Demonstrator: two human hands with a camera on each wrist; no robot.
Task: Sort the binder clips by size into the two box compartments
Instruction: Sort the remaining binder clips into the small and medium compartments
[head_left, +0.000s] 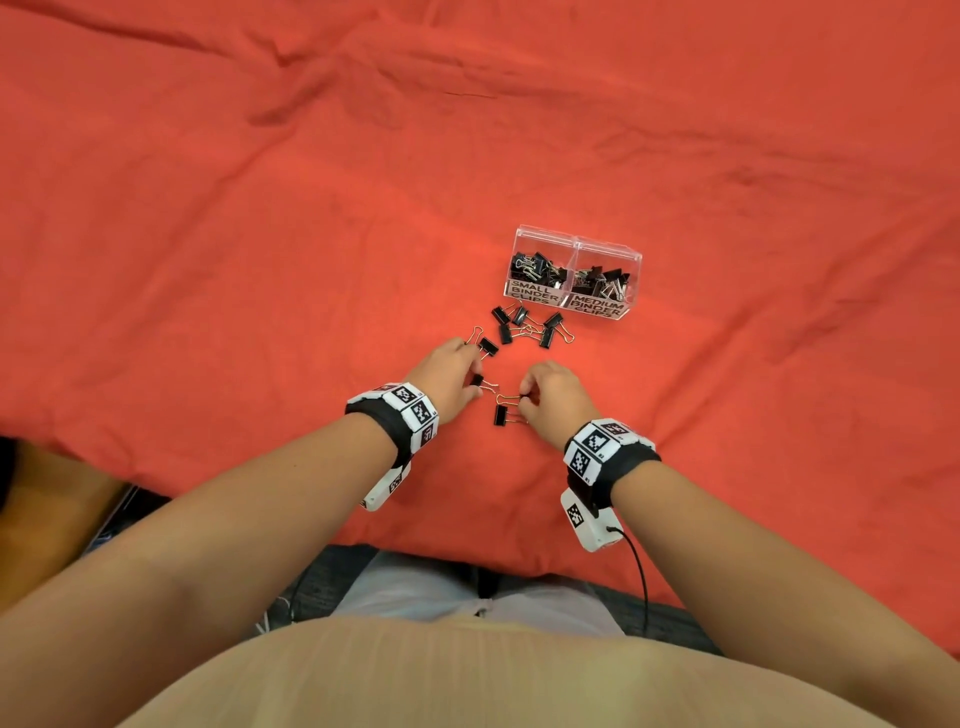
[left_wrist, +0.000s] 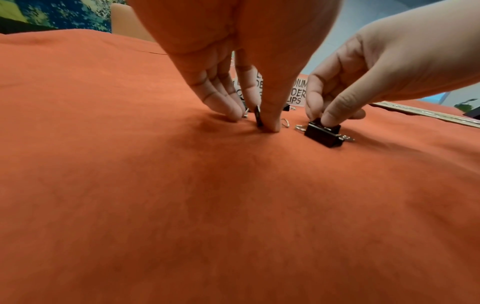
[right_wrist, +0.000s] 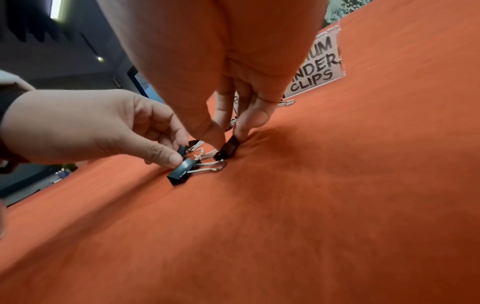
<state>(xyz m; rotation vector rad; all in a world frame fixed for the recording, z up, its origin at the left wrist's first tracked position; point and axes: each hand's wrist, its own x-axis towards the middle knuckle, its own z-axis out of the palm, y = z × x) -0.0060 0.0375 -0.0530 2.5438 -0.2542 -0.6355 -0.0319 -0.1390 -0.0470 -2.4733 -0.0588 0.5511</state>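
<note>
A clear two-compartment box (head_left: 577, 242) stands on the red cloth. Its left half, labelled SMALL, and its right half, labelled MEDIUM, both hold black binder clips. Several loose clips (head_left: 527, 325) lie just in front of it. My left hand (head_left: 475, 382) (left_wrist: 262, 123) pinches a small black clip (left_wrist: 258, 119) against the cloth. My right hand (head_left: 524, 397) (right_wrist: 231, 139) pinches another black clip (right_wrist: 230, 149) close by. One more clip (head_left: 501, 415) lies loose on the near side between the hands, and another (head_left: 488, 345) lies just beyond my left fingers.
Wrinkled red cloth (head_left: 260, 260) covers the whole table, with its near edge at my lap. A cable (head_left: 641, 571) hangs from the right wrist camera. In the left wrist view a metal strip (left_wrist: 428, 115) lies on the cloth at the far right.
</note>
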